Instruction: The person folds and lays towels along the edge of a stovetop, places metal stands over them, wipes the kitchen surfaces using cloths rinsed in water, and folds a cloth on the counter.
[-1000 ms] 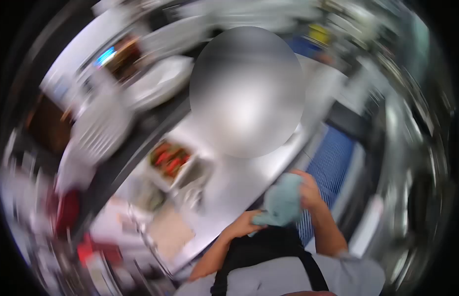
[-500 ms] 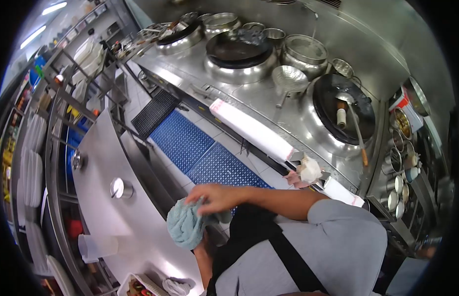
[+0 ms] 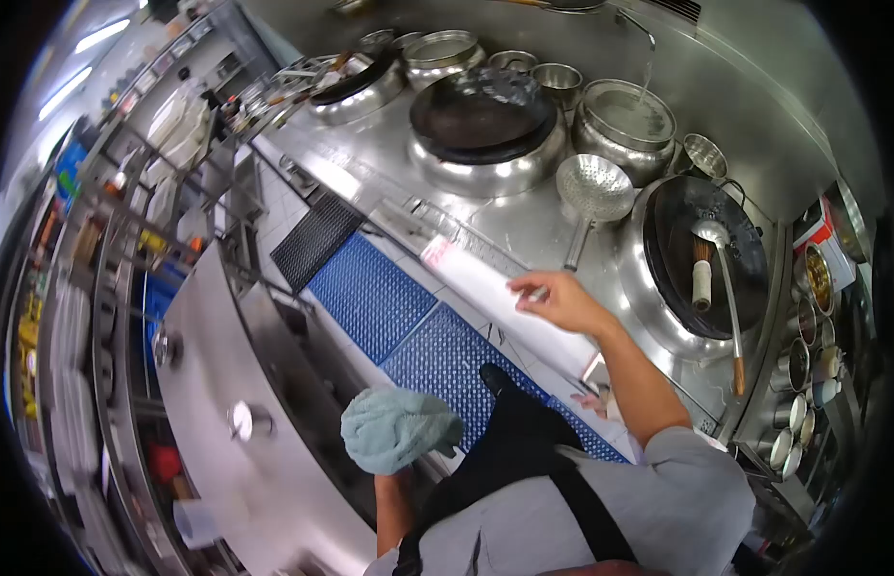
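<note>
My left hand (image 3: 390,480) holds up a bunched light-blue towel (image 3: 399,427), which covers its fingers. My right hand (image 3: 560,300) is stretched out over a long white strip (image 3: 485,283) with red print at its end, lying along the stove's front edge. Its fingers are bent and apart, with nothing seen between them; whether they touch the strip I cannot tell. Beyond this hand, a wok (image 3: 677,221) holds a ladle (image 3: 724,278) and a bamboo brush (image 3: 702,278). A perforated strainer (image 3: 595,188) lies beside that wok.
Another wok (image 3: 481,110) and a lidded pot (image 3: 628,113) stand farther back on the steel range. To my left runs a steel counter (image 3: 207,355) with a small metal pot (image 3: 249,420). Blue mats (image 3: 370,293) cover the floor between. Several small containers (image 3: 791,413) line the right side.
My right hand has left the towel and moved forward and right over the white strip. My left hand still holds the towel. The view has shifted slightly.
</note>
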Demonstrator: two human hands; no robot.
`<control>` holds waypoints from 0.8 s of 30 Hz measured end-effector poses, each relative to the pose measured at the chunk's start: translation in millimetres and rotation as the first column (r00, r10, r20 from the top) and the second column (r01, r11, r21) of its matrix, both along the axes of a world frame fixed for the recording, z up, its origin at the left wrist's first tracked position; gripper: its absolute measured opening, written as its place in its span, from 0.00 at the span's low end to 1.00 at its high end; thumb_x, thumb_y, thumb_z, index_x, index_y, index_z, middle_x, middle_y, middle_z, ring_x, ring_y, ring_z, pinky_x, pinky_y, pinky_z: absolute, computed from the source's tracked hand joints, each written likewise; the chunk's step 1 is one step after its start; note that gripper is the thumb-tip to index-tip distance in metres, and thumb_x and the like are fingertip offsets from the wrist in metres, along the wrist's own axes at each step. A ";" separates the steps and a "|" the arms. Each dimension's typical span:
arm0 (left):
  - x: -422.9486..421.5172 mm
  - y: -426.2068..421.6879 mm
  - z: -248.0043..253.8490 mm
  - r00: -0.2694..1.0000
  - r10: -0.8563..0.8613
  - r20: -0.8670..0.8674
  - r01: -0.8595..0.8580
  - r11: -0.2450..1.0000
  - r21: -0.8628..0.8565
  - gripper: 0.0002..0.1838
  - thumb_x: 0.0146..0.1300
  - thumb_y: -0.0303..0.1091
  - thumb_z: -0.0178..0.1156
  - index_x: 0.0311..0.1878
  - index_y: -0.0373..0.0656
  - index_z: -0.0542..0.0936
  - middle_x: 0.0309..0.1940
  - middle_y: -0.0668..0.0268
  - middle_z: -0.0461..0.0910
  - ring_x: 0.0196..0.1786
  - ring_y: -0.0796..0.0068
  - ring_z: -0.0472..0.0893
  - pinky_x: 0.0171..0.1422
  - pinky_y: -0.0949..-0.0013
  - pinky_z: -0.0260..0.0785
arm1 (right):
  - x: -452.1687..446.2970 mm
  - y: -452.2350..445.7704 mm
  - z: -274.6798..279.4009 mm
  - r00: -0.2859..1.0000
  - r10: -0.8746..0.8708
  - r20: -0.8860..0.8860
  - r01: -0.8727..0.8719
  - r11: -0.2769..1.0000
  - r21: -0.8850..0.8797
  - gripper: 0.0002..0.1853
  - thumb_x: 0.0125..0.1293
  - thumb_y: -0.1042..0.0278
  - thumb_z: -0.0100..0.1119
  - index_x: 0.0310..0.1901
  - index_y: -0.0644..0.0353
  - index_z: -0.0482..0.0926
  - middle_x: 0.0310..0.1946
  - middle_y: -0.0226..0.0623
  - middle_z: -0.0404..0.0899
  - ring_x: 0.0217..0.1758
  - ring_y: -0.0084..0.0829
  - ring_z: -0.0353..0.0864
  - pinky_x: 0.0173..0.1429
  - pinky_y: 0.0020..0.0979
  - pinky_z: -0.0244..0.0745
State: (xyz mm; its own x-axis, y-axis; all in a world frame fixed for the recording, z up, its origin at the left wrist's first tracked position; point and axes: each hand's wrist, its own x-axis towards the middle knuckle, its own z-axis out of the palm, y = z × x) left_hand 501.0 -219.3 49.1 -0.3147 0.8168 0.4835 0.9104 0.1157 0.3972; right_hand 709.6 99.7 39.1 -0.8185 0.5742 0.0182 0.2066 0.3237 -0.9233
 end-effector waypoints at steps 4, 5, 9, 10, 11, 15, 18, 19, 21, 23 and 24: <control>-33.5 94.5 24.5 0.977 -0.214 -0.011 0.214 0.972 0.094 0.13 0.39 0.40 0.78 0.29 0.51 0.86 0.30 0.69 0.85 0.37 0.61 0.84 0.48 0.61 0.76 | -10.6 204.2 17.8 0.951 -0.310 -0.005 0.277 0.840 0.467 0.20 0.65 0.69 0.65 0.59 0.62 0.83 0.56 0.48 0.84 0.61 0.46 0.82 0.68 0.42 0.75; -42.4 106.4 20.8 0.986 -0.167 0.015 0.166 0.986 0.019 0.13 0.40 0.41 0.77 0.29 0.51 0.86 0.30 0.68 0.85 0.38 0.61 0.84 0.49 0.61 0.76 | -5.8 264.1 17.8 0.920 -0.392 0.017 0.270 0.664 0.697 0.21 0.64 0.71 0.65 0.59 0.60 0.83 0.58 0.48 0.83 0.65 0.50 0.78 0.71 0.44 0.72; -66.8 143.1 8.8 0.995 -0.012 0.096 0.029 0.984 -0.175 0.14 0.42 0.43 0.76 0.31 0.51 0.86 0.32 0.66 0.85 0.40 0.60 0.84 0.50 0.59 0.76 | 14.2 453.9 45.8 0.714 -0.698 0.050 0.277 0.349 0.895 0.22 0.65 0.71 0.61 0.62 0.61 0.80 0.60 0.44 0.81 0.66 0.50 0.74 0.69 0.48 0.73; -72.0 152.2 8.7 0.994 0.018 0.108 0.005 0.979 -0.205 0.14 0.42 0.43 0.76 0.32 0.51 0.86 0.33 0.66 0.85 0.40 0.59 0.84 0.50 0.59 0.76 | 18.4 484.2 54.6 0.706 -0.708 0.026 0.251 0.283 0.926 0.22 0.65 0.72 0.61 0.62 0.60 0.80 0.61 0.42 0.80 0.65 0.49 0.75 0.67 0.48 0.75; -74.8 157.0 9.7 0.992 0.049 0.119 -0.021 0.973 -0.231 0.14 0.43 0.44 0.76 0.33 0.51 0.86 0.33 0.65 0.85 0.41 0.59 0.84 0.51 0.59 0.76 | 20.5 507.4 66.9 0.698 -0.716 -0.005 0.225 0.214 0.950 0.22 0.65 0.72 0.61 0.62 0.59 0.80 0.62 0.40 0.80 0.64 0.47 0.75 0.66 0.48 0.76; -80.3 168.2 15.6 0.979 0.150 0.141 -0.096 0.939 -0.329 0.15 0.45 0.46 0.75 0.35 0.50 0.87 0.35 0.63 0.86 0.43 0.58 0.84 0.52 0.58 0.76 | 26.6 577.4 89.2 0.669 -0.739 -0.076 0.124 0.009 0.992 0.21 0.65 0.74 0.58 0.61 0.58 0.80 0.64 0.37 0.79 0.62 0.45 0.76 0.62 0.48 0.77; -85.1 173.9 19.4 0.973 0.181 0.142 -0.114 0.916 -0.384 0.16 0.46 0.47 0.74 0.36 0.50 0.87 0.37 0.62 0.86 0.44 0.57 0.84 0.53 0.57 0.76 | 29.4 595.4 101.5 0.671 -0.739 -0.061 0.071 -0.018 0.997 0.22 0.65 0.76 0.55 0.62 0.57 0.79 0.68 0.35 0.77 0.63 0.46 0.76 0.63 0.49 0.76; -85.5 174.3 19.9 0.971 0.190 0.144 -0.119 0.910 -0.397 0.16 0.47 0.47 0.74 0.37 0.50 0.87 0.37 0.62 0.86 0.45 0.57 0.84 0.53 0.56 0.76 | 33.8 600.2 105.6 0.678 -0.735 -0.017 0.037 0.011 0.999 0.22 0.65 0.75 0.56 0.62 0.57 0.79 0.69 0.35 0.76 0.64 0.46 0.76 0.64 0.49 0.76; -87.9 178.4 17.3 0.968 0.201 0.149 -0.125 0.904 -0.408 0.17 0.48 0.48 0.73 0.38 0.50 0.87 0.38 0.61 0.86 0.46 0.56 0.84 0.54 0.56 0.76 | 44.2 611.7 118.3 0.694 -0.718 0.056 -0.028 0.051 0.998 0.22 0.66 0.74 0.58 0.62 0.57 0.79 0.71 0.35 0.75 0.68 0.47 0.75 0.67 0.50 0.76; -90.0 180.1 16.0 0.966 0.203 0.160 -0.119 0.898 -0.423 0.18 0.49 0.49 0.73 0.39 0.50 0.87 0.39 0.60 0.86 0.47 0.56 0.84 0.54 0.55 0.76 | 90.3 652.1 105.5 0.340 -0.904 0.260 0.057 0.295 0.954 0.24 0.66 0.70 0.61 0.65 0.58 0.78 0.73 0.38 0.73 0.71 0.47 0.74 0.71 0.46 0.73; -91.9 180.2 14.1 0.966 0.199 0.165 -0.111 0.897 -0.429 0.18 0.50 0.50 0.73 0.39 0.49 0.87 0.40 0.59 0.86 0.47 0.56 0.84 0.55 0.55 0.76 | 118.0 682.8 93.1 0.132 -0.882 0.452 0.044 0.461 0.886 0.27 0.66 0.67 0.63 0.67 0.59 0.77 0.74 0.41 0.72 0.73 0.48 0.73 0.73 0.44 0.72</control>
State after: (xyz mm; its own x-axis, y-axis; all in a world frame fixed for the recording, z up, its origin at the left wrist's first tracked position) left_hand 409.1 -39.1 63.2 -0.5076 0.8612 0.0276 0.7742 0.4418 0.4533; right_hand 827.6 782.6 132.2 -0.1007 0.9850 0.1404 0.9559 0.0567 0.2880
